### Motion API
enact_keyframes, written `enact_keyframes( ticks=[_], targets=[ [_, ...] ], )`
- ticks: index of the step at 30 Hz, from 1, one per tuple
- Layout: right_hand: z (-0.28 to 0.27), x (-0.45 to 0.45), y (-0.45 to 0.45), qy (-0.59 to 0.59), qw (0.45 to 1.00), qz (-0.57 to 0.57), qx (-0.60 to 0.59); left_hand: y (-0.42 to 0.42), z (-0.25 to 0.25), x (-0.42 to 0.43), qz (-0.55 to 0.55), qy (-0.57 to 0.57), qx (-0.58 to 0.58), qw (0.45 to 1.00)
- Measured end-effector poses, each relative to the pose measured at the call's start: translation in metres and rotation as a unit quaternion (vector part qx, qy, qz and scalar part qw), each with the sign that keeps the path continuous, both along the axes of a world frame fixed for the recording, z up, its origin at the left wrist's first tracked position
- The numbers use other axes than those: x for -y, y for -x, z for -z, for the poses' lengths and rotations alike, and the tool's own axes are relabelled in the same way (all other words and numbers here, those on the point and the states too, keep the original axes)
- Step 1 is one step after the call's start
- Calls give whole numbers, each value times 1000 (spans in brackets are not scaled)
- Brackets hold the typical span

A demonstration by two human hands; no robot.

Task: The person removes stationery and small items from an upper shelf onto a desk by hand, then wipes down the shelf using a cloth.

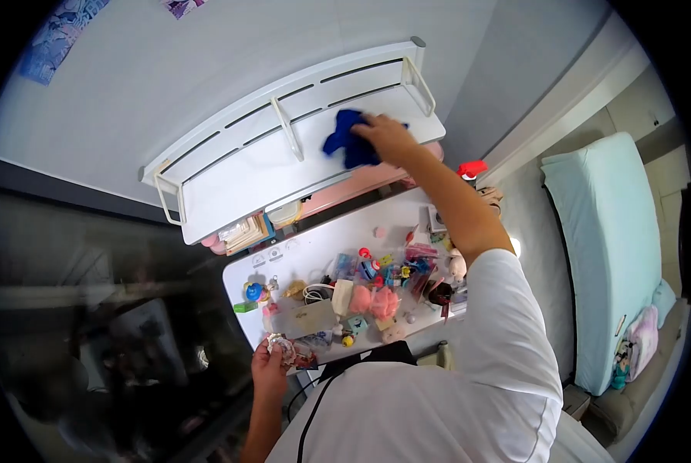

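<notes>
My right hand [385, 137] is stretched far forward over the white shelf [241, 181]. Its fingers press on a dark blue cloth [350, 140], which lies bunched on the shelf's right half. Low on the left, my left hand [268, 370] is closed around a crumpled pink-and-white item [280, 349]; its exact kind is unclear. That hand is beside the near left edge of the white desk [241, 282]. A translucent box [303, 318] lies on the desk just beyond it.
Small toys and trinkets crowd the desk, among them a pink plush thing [374, 302] and a blue-topped figure [254, 292]. Books [245, 231] stand under the shelf. A red-topped bottle [471, 169] is at right, and a bed [604, 231] lies farther right.
</notes>
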State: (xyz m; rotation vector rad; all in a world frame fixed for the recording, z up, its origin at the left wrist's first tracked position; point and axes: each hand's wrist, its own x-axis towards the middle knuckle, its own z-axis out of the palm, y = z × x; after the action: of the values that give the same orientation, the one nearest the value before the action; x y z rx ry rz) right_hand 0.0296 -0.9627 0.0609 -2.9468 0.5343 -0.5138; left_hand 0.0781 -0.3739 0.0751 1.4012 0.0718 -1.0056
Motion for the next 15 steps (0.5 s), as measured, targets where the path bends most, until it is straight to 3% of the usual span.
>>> enact_keyframes(
  ticks=[3,6,7,10,12,15],
  targets=[
    [5,26,13,16,978,205,-34,1,6,-3,7,0,-15,1000],
    [2,13,16,-25,939,337,-66,5,6,2,6,5,-21,1000],
    [14,8,16,-27,936,351,-25,8,4,2,4,4,-21,1000],
    [12,-1,18,27,930,360,-65,10,-1,12,10,6,-14,1000],
    [9,22,10,-30,932,356,-61,10,-10,15,26,-1,-4,1000],
    [1,20,-16,-15,942,336,-15,12,-17,18,-14,-10,-12,1000]
  ],
)
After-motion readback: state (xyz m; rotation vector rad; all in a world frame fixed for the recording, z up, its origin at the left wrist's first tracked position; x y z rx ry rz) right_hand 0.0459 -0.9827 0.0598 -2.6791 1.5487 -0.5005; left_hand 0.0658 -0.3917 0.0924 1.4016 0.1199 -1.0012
